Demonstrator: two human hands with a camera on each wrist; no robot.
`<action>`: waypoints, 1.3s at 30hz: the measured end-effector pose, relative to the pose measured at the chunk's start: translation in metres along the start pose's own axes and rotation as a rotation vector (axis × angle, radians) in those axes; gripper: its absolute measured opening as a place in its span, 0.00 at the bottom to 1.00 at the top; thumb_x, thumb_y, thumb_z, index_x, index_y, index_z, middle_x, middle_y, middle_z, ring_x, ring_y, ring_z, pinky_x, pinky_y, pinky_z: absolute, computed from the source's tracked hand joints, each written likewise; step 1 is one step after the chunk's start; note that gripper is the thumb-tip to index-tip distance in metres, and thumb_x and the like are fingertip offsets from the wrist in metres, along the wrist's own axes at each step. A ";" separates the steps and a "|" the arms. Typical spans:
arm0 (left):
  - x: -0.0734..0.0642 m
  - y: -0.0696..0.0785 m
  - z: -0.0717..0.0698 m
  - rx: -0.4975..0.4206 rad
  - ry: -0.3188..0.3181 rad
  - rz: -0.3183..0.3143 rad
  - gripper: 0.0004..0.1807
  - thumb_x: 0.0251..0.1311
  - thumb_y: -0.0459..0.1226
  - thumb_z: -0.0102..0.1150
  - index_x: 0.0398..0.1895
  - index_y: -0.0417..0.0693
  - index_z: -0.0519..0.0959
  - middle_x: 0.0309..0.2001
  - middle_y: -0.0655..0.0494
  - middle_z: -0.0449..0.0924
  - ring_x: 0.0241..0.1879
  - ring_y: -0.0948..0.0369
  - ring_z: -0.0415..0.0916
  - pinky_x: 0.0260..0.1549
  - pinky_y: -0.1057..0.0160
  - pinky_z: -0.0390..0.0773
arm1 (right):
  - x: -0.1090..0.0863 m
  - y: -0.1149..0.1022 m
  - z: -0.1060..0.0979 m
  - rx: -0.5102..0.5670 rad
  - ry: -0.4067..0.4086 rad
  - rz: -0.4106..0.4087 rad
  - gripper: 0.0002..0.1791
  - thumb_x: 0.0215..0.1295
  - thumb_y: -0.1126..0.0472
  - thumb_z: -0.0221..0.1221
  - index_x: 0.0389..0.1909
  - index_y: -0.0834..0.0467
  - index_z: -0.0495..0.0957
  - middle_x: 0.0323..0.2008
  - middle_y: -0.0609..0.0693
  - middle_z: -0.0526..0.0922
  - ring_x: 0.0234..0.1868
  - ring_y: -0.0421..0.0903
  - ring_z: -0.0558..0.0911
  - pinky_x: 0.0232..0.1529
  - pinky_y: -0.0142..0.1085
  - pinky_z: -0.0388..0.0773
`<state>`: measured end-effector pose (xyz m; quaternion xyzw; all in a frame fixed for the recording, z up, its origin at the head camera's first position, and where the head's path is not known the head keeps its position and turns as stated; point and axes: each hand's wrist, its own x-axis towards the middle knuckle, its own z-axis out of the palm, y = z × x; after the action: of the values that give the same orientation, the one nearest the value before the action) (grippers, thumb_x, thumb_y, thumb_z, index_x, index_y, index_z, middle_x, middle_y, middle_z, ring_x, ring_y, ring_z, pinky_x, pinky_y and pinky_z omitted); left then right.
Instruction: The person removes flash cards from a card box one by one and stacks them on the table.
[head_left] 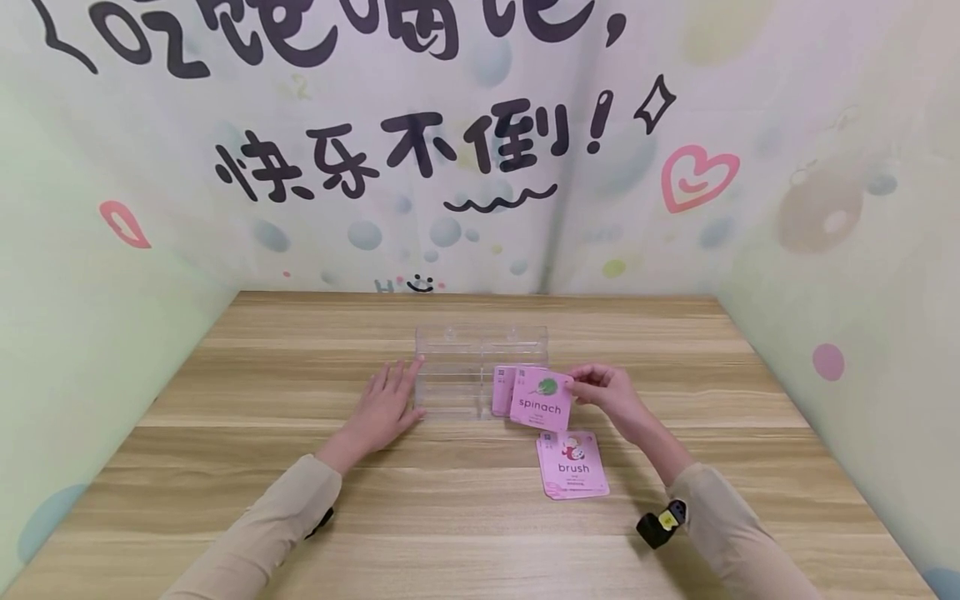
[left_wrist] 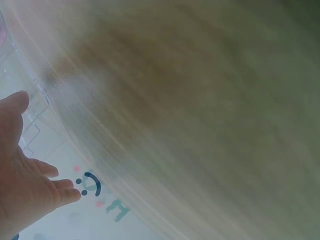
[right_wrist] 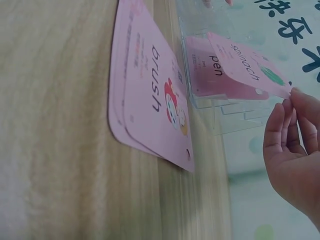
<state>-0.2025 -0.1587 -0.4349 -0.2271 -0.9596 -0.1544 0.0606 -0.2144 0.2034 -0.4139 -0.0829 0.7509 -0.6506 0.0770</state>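
Note:
A pink flash card reading "spinach" (head_left: 540,400) is pinched at its right edge by my right hand (head_left: 609,396). It hangs in front of the clear plastic holder (head_left: 450,392), partly covering a pink "pen" card (right_wrist: 201,70) that stands in the holder's right side. My left hand (head_left: 382,408) lies beside the holder with its fingers spread, fingertips touching or very near the left edge. Nearer to me, a small stack of pink cards with "brush" (head_left: 573,467) on top rests on the table.
The wood-grain table (head_left: 450,517) meets a printed wall cloth (head_left: 337,250) at its back edge. Black wrist devices show at both sleeves, the right one (head_left: 658,527) close to the tabletop. Tiered compartments divide the holder into left and right halves.

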 end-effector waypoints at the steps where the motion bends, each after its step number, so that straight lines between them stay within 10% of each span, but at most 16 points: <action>1: 0.000 0.000 0.000 0.002 0.000 -0.002 0.42 0.61 0.46 0.53 0.70 0.48 0.40 0.65 0.28 0.50 0.63 0.32 0.46 0.57 0.35 0.51 | -0.001 0.000 0.000 0.002 -0.001 0.010 0.15 0.58 0.67 0.58 0.44 0.72 0.73 0.32 0.47 0.79 0.34 0.40 0.78 0.38 0.35 0.78; 39: 0.000 -0.002 0.002 0.000 0.001 0.002 0.43 0.61 0.46 0.53 0.71 0.47 0.39 0.65 0.29 0.49 0.63 0.32 0.46 0.57 0.35 0.50 | -0.029 0.019 -0.015 0.379 -0.076 0.187 0.11 0.63 0.71 0.50 0.31 0.55 0.78 0.31 0.46 0.80 0.31 0.37 0.78 0.33 0.27 0.76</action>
<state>-0.2036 -0.1592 -0.4374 -0.2278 -0.9594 -0.1547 0.0611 -0.1899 0.2267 -0.4299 -0.0213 0.6161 -0.7666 0.1796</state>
